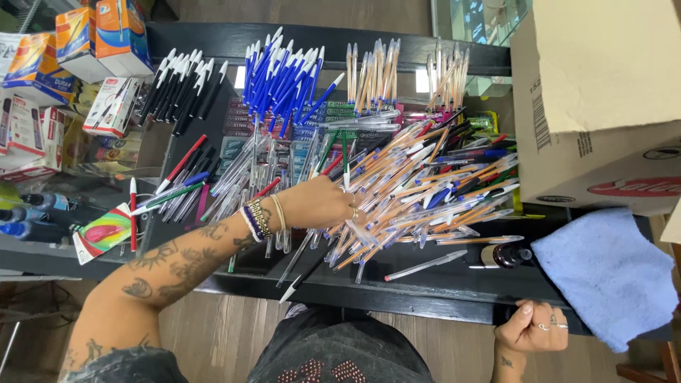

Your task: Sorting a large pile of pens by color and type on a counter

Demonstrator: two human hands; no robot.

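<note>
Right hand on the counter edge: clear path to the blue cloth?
Probably yes. The right hand grips the counter's front edge, and the blue cloth lies right beside it with nothing between. The left hand is busy in the pen pile.

Colours on the pen counter

Black counter point(454, 291); blue-capped pens point(284, 78); black-capped pens point(181, 89); orange-barrelled pens point(372, 74); mixed orange, blue and clear pile point(425, 191); light blue cloth point(610, 273); brown cardboard box point(603, 92); dark-patterned tattoos on left arm point(177, 266).
</note>
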